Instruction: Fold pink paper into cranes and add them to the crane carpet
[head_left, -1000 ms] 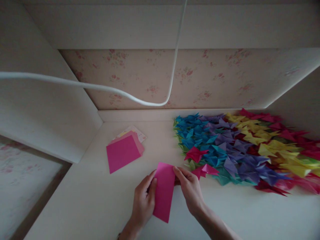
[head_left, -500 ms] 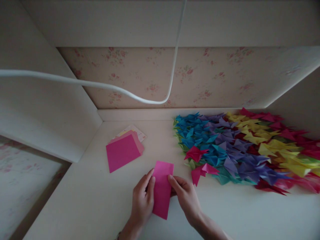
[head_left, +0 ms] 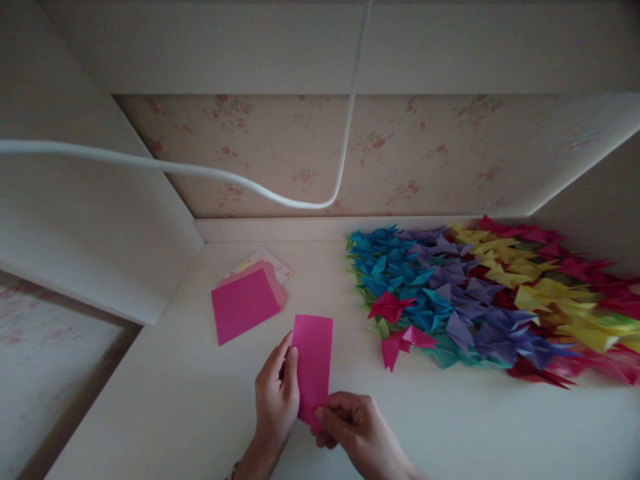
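A pink sheet of paper [head_left: 315, 363], folded into a tall rectangle, is held above the white desk between my two hands. My left hand [head_left: 277, 390] grips its left edge, thumb on the front. At the lower right corner, my right hand [head_left: 353, 427] pinches the paper between thumb and fingers; some fingertips are hidden behind it. Beyond my left hand lies a stack of square paper sheets [head_left: 246, 307], the top one magenta. To the right of the paper, two pink folded paper figures [head_left: 406, 341] rest by the larger group.
Rows of folded paper figures [head_left: 460, 293] in blue, purple, yellow and red cover the right side of the desk [head_left: 165, 407]. A white cable [head_left: 280, 198] hangs across the view in front. White panels [head_left: 75, 200] and a floral-papered wall [head_left: 280, 147] enclose the desk.
My right hand has slid down from the paper's upper right edge to its lower right corner. The paper and my left hand have shifted slightly left, and the paper stands more upright.
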A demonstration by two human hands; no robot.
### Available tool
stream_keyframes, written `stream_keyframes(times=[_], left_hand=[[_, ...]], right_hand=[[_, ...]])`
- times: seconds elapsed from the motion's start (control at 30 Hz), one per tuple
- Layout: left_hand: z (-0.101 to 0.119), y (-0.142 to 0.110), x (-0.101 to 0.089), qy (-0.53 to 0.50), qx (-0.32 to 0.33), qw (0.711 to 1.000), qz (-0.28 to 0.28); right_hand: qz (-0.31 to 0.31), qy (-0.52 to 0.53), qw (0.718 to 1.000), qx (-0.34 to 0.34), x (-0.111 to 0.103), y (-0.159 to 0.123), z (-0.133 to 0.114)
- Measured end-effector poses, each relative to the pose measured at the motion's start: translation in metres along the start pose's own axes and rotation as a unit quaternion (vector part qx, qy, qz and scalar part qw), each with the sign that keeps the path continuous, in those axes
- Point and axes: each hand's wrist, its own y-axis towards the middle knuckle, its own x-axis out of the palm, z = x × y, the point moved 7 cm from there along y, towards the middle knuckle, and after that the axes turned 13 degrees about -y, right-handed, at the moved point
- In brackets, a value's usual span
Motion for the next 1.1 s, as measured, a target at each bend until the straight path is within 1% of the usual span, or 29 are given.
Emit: stream_keyframes(times=[0.07,0.13,0.23,0.27,0.33,0.43,0.47,0.57,0.63,0.73,0.8,0.87,0.97,1.1], left_hand=[[-0.001,0.0,0.0,-0.003,-0.003,1.0,0.002],[-0.003,0.0,-0.001,-0.017,-0.02,1.0,0.005],[-0.004,0.0,0.0,-0.057,-0.078,0.995,0.002],[-0.004,-0.001,0.002,-0.072,-0.1,0.992,-0.007],[-0.003,-0.005,0.009,-0.096,-0.136,0.985,-0.05],[0.002,-0.013,0.023,-0.103,-0.148,0.975,-0.134],[0.004,-0.016,0.025,-0.097,-0.144,0.974,-0.145],[0.007,-0.023,0.027,-0.085,-0.14,0.976,-0.145],[0.01,-0.026,0.028,-0.092,-0.148,0.973,-0.152],[0.018,-0.031,0.034,-0.119,-0.162,0.963,-0.181],[0.023,-0.034,0.038,-0.139,-0.17,0.955,-0.201],[0.026,-0.038,0.042,-0.153,-0.177,0.948,-0.214],[0.029,-0.043,0.044,-0.158,-0.187,0.945,-0.219],[0.03,-0.048,0.043,-0.163,-0.214,0.937,-0.224]], right_hand=[[-0.008,0.0,1.0,0.004,0.002,-0.001,-0.001],[-0.002,-0.002,1.0,0.005,0.002,-0.001,-0.001],[0.018,-0.002,1.0,0.004,-0.004,-0.001,-0.002],[0.024,0.0,1.0,0.003,-0.006,-0.001,-0.003],[0.039,0.007,0.999,0.001,-0.011,-0.001,-0.004],[0.057,0.022,0.998,-0.001,-0.019,-0.002,-0.004],[0.056,0.028,0.998,-0.001,-0.02,-0.002,-0.003],[0.034,0.037,0.999,-0.009,-0.021,-0.001,-0.001],[0.036,0.034,0.999,-0.021,-0.025,0.001,0.0],[0.062,0.05,0.996,-0.036,-0.038,0.005,-0.004],[0.075,0.072,0.994,-0.046,-0.049,0.009,-0.01],[0.103,0.073,0.99,-0.057,-0.063,0.014,-0.019],[0.16,0.076,0.982,-0.067,-0.087,0.019,-0.031],[0.219,0.098,0.968,-0.073,-0.111,0.024,-0.04]])
